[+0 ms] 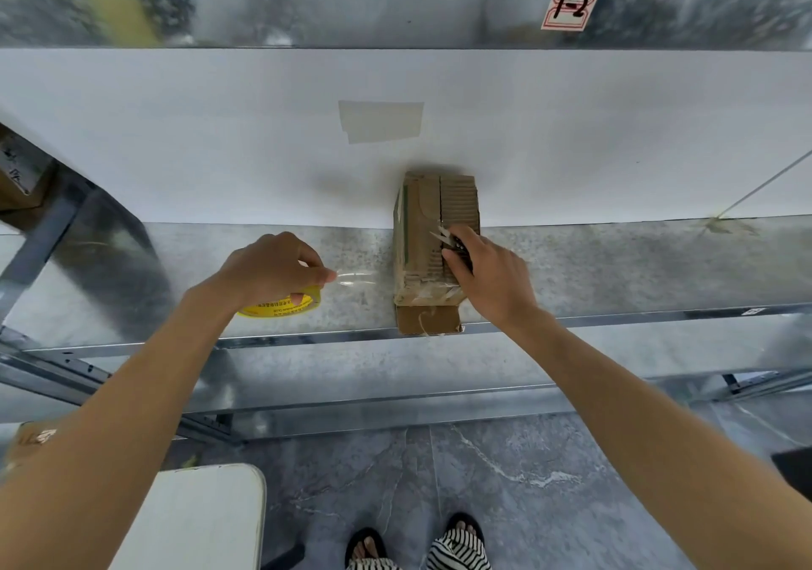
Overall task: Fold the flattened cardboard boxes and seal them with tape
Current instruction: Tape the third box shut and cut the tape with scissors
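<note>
Box: small brown cardboard box (422,213) on the grey metal tabletop (615,270); far end on a white paper sheet (197,151)
Left hand (270,270): curled round a yellow roll of clear tape (281,309); fingertips pinch its pulled strip
Right hand (487,275): grips small snips (448,239) atop the box

We see a brown cardboard box (422,235) with a green stripe down one side, and a tape roll (281,308) with a yellow core, red lettering and clear, glossy tape. The snips (457,243) have a black grip and silvery blades, the metal shelf (615,266) is mottled grey under a plain white sheet (219,138), and the label (571,5) is white with a red border and black handwriting. Our floor (527,481) is grey stone veined in white, the trousers (457,552) are striped black and white, and the sandals (364,541) are black.
</note>
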